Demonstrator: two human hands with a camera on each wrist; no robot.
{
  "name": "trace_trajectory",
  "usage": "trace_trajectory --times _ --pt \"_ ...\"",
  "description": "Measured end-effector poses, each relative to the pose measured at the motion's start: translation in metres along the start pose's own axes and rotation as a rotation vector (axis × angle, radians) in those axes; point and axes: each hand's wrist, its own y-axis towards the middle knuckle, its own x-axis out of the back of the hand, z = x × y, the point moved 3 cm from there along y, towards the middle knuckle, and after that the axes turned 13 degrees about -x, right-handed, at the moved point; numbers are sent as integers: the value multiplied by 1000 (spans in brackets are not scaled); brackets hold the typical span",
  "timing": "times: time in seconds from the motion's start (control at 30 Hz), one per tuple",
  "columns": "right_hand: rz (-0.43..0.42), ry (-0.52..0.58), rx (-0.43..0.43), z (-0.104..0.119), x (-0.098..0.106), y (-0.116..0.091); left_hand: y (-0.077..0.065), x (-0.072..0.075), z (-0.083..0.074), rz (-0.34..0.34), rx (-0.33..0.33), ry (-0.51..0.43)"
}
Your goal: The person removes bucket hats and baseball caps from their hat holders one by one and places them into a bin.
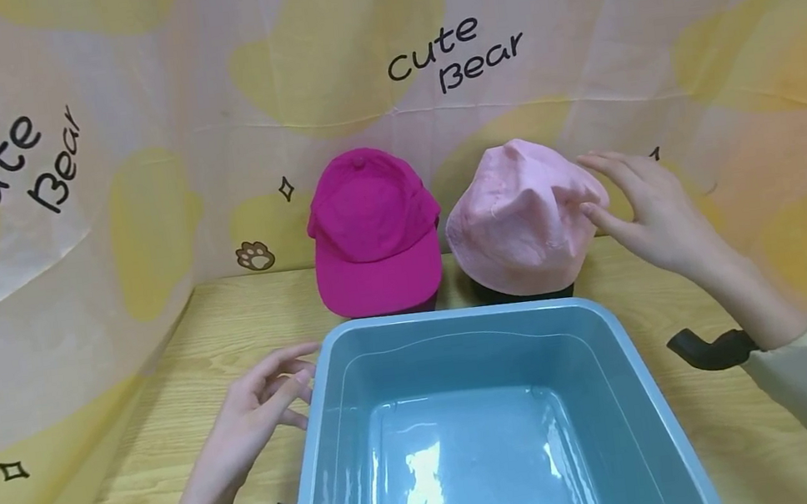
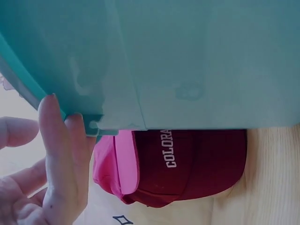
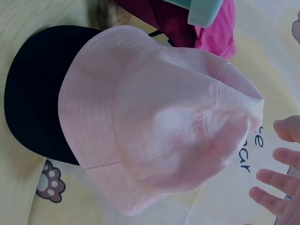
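Observation:
A light pink bucket hat (image 1: 520,217) sits over a cap with a black brim (image 3: 44,93). My right hand (image 1: 659,212) is at the hat's right side, fingers spread and thumb apart; the right wrist view shows the fingers off the fabric. Left of it is a bright magenta cap (image 1: 369,218) with its brim to the front, on top of a maroon cap (image 2: 201,164) lettered "COLORA". In front stands a blue plastic basin (image 1: 456,313). At its upper left rim is my left hand (image 1: 252,405), with relaxed fingers and fingertips right at the edge.
A pale wooden table (image 1: 252,308) lies under everything. Behind and to the sides hangs a yellow and white cloth (image 1: 320,60) printed "Cute Bear". The basin stands close in front of both hat stacks.

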Motion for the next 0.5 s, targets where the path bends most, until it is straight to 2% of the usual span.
trace_trajectory --times 0.27,0.5 --pt "0 9 11 1 0 4 0 0 3 14 0 -41" --pt "30 26 -19 6 0 9 -2 1 3 19 11 -57"
